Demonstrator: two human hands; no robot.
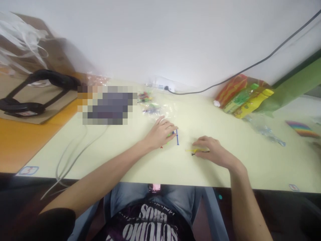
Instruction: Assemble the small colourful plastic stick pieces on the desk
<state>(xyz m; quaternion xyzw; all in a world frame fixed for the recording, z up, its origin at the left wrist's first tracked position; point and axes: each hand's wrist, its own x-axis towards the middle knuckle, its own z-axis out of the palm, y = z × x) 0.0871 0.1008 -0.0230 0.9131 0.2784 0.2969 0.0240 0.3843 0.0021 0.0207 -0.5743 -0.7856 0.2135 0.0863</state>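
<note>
So, left hand (162, 133) w/ fingers curled on a small green piece (171, 135) by a blue stick (177, 137). Right hand (213, 152) pinches a yellow stick (192, 150) on the surface (250, 160). Toy looks barely begun; more bagged bits (151, 103) wait behind.

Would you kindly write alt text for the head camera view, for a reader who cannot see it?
Two bare hands rest on a pale table: the left hand covers small green and blue toy pieces, the right hand touches a thin yellow piece. Colourful snack packets lie at the far right by the wall, and a black strap lies at far left.
</note>
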